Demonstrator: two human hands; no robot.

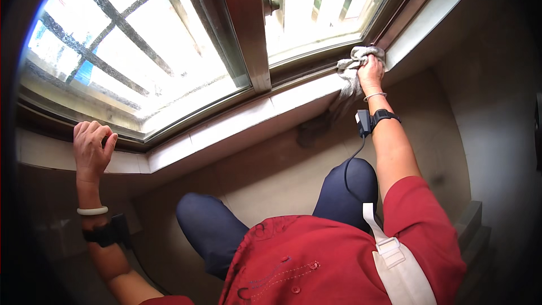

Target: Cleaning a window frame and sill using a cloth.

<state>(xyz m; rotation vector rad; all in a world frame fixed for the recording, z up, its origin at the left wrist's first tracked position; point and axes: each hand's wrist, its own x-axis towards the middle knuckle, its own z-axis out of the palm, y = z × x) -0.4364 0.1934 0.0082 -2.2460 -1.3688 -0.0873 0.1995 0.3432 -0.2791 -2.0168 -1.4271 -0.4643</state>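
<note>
My right hand (371,73) presses a crumpled grey-white cloth (350,72) into the lower right corner of the window frame (315,66). Part of the cloth hangs over the front edge of the tiled sill (237,120). Far to the left, my left hand (93,146) is curled over the window's lower rail, its thumb on the right side; the fingertips are partly hidden. Between the hands, a brown upright (245,29) divides the left glass pane (148,63) from the right pane (296,42).
A window latch (271,4) juts from the upright. Metal bars (114,17) stand outside the glass. Below the sill is a tiled wall (271,169), close to my knees (349,178). A cable (348,173) runs from the device (363,123) on my right forearm.
</note>
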